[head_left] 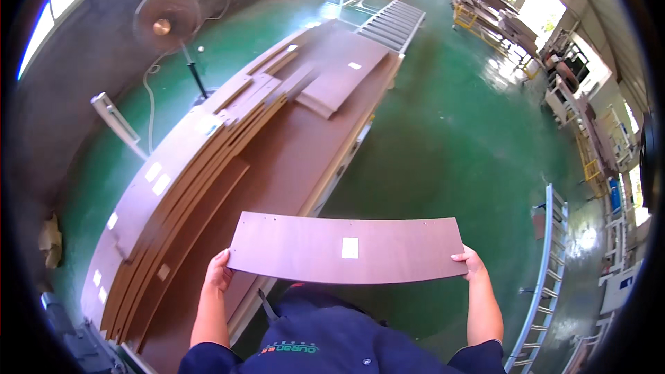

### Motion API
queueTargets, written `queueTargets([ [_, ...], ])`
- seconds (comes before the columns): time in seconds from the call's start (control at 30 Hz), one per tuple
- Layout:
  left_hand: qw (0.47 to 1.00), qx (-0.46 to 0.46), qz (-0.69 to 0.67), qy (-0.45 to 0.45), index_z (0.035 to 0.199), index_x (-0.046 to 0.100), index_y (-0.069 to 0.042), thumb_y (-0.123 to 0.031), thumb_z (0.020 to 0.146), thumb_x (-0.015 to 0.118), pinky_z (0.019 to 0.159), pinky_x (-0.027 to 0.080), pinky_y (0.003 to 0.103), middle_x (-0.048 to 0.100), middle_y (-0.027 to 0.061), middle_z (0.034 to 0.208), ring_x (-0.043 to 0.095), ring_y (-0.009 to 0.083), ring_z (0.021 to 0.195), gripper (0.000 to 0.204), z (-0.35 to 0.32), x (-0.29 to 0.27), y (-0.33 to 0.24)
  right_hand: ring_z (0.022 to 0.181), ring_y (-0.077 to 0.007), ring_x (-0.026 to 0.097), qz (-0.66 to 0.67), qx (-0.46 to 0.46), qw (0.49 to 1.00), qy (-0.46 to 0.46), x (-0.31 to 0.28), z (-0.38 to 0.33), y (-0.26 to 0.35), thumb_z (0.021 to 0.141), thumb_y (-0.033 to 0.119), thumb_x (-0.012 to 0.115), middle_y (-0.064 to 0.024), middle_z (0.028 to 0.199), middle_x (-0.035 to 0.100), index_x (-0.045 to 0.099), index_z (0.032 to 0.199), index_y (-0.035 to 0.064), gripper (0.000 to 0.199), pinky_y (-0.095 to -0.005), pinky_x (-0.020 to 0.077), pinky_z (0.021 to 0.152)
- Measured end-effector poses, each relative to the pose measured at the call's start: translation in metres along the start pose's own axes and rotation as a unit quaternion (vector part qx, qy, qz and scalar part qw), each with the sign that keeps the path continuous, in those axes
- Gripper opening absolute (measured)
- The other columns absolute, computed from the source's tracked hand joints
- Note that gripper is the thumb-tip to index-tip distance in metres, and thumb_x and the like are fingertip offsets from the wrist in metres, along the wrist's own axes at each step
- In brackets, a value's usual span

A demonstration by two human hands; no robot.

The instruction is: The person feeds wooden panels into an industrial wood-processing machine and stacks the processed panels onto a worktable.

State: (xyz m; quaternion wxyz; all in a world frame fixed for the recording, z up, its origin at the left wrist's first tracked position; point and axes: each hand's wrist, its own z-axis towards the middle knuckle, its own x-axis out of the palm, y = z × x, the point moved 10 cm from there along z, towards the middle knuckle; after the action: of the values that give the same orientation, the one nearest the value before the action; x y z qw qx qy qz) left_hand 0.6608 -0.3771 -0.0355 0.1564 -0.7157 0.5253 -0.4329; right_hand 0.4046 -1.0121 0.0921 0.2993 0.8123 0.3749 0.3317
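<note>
A flat brown wooden panel with a white label near its middle and small holes along its far edge stretches across in front of my body. At its left end my left hand is closed on the edge, thumb on top. My right hand grips the opposite end in the same way, its thumb lying over the face. The panel is held up off the long worktable, partly over its right edge and partly over the floor. The fingers under the panel are hidden.
Long brown boards are stacked along the table's left side, with shorter panels farther off. A roller conveyor adjoins the table's far end. A pedestal fan stands at left; another roller conveyor lies at right on the green floor.
</note>
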Motion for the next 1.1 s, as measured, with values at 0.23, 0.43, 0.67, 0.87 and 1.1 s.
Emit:
queueTargets([
  [0.23,0.997,-0.011,0.048,0.066,0.122,0.059,-0.001,-0.018,0.099,0.043,0.094,0.043,0.033,0.065,0.0058,0.116,0.058,0.0175,0.109,0.033,0.182,0.178,-0.031,0.111,-0.0259,0.056,-0.167,-0.043,0.983,-0.070,-0.042,0.102,0.195,0.064,-0.007,0.063,-0.0110,0.118,0.059,0.048,0.130,-0.0020,0.067,-0.0400,0.0446,0.098],
  [0.43,0.995,0.003,0.061,0.079,0.121,0.059,0.000,-0.014,0.098,0.050,0.088,0.047,0.030,0.066,0.0070,0.109,0.061,0.0169,0.100,0.028,0.304,0.285,-0.077,0.101,-0.0268,0.060,-0.230,-0.090,0.934,-0.259,-0.070,0.265,0.355,0.079,0.009,0.063,-0.0146,0.110,0.062,0.050,0.120,-0.0034,0.045,-0.0425,0.0457,0.092],
  [0.67,0.985,0.005,0.133,-0.114,0.121,0.059,0.003,-0.019,0.093,0.059,0.088,0.045,0.030,0.066,0.0094,0.108,0.060,0.0177,0.100,0.036,0.409,0.329,-0.081,0.100,-0.0209,0.059,-0.342,-0.175,0.896,-0.221,-0.044,0.549,0.518,0.086,0.030,0.064,-0.0138,0.111,0.064,0.059,0.115,-0.0039,0.045,-0.0347,0.0453,0.087],
  [0.87,0.937,0.057,0.180,-0.295,0.118,0.060,0.004,-0.019,0.088,0.063,0.086,0.043,0.028,0.064,0.0084,0.105,0.056,0.0139,0.098,0.037,0.452,0.416,-0.091,0.088,-0.0165,0.063,-0.496,-0.222,0.829,-0.136,0.058,0.822,0.620,0.086,0.035,0.065,-0.0094,0.098,0.069,0.066,0.108,-0.0005,0.042,-0.0302,0.0475,0.080],
  [1.1,0.868,0.007,0.268,-0.417,0.121,0.056,0.002,-0.025,0.086,0.066,0.092,0.042,0.034,0.049,0.0129,0.117,0.052,0.0225,0.105,0.046,0.492,0.442,-0.065,0.116,-0.0319,0.053,-0.686,-0.230,0.691,0.005,0.142,1.034,0.618,0.080,0.039,0.069,-0.0185,0.122,0.057,0.054,0.125,0.0002,0.062,-0.0392,0.0414,0.099],
])
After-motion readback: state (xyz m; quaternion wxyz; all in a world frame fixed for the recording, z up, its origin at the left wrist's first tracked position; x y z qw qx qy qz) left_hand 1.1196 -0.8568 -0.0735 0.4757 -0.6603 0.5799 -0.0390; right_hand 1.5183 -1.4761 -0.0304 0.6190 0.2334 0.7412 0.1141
